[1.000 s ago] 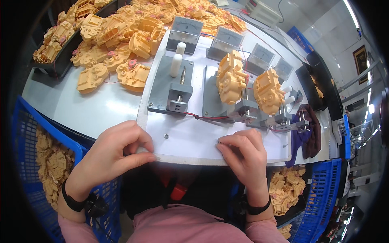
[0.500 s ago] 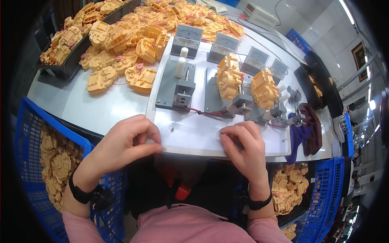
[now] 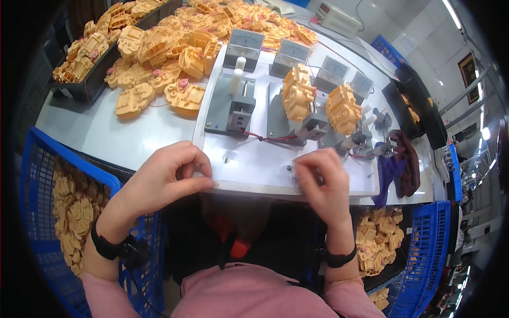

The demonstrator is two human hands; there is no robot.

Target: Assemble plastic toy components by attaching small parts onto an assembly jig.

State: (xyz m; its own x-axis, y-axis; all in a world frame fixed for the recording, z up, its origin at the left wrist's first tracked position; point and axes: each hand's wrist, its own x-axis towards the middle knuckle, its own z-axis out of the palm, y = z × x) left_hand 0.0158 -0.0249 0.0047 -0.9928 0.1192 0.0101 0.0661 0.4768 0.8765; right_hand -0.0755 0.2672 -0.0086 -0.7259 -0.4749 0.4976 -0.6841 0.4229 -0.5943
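My left hand [image 3: 172,168] rests by the front left edge of a white board [image 3: 254,169], fingers loosely curled, thumb apart from them, nothing held. Over the front edge further right, my right hand [image 3: 326,183] is half curled and slightly blurred, with no object visible in it. Beyond my hands, grey test fixtures stand in a row on the board. One yellow plastic housing [image 3: 298,95] is mounted on the second fixture, another yellow housing [image 3: 343,108] on the one to its right. The leftmost fixture [image 3: 217,114] carries only white posts and a grey block. Analog meters [image 3: 244,46] stand behind.
A large heap of yellow housings [image 3: 159,45] covers the table's far left. Blue crates with more housings flank me, a left crate [image 3: 69,151] and a right crate [image 3: 432,233]. Dark cloth [image 3: 405,167] lies right of the board; a power supply [image 3: 339,20] stands at the back.
My right hand has shifted slightly right, uncovering a screw on the board. The left hand is nearly still. The whole view has moved slightly; both housings stay on their fixtures.
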